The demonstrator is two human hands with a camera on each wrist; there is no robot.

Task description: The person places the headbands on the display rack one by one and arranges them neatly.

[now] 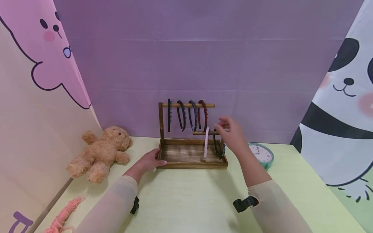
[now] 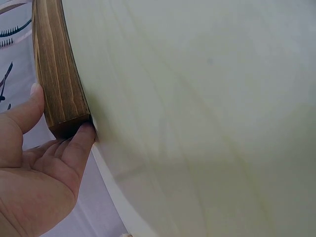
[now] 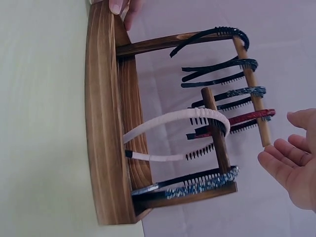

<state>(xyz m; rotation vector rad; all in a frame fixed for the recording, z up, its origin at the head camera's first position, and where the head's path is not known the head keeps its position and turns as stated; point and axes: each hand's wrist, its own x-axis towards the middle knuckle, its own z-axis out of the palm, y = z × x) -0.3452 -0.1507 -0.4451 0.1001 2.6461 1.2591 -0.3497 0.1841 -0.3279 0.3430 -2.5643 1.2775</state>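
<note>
A wooden headband stand [image 1: 190, 165] has a tray base and two bars. My left hand [image 1: 148, 160] grips the tray's left end, thumb at the front corner and fingers along the side. On the upper bar hang several headbands, among them a black one [image 1: 169, 115] and a red one [image 3: 252, 116]. The lower bar carries a pale pink headband [image 1: 206, 144] and a blue glittery headband [image 3: 200, 189], with a dark one near it. My right hand [image 1: 232, 133] holds nothing; its fingers are loosely bent near the upper bar's free end [image 3: 264, 138].
A brown teddy bear [image 1: 103, 152] lies at the left, with a bundle of pink cord [image 1: 64, 215] nearer me. Behind my right forearm sits a teal clock [image 1: 263, 154]. A purple cloth [image 1: 186, 64] hangs behind the pale table [image 1: 186, 200].
</note>
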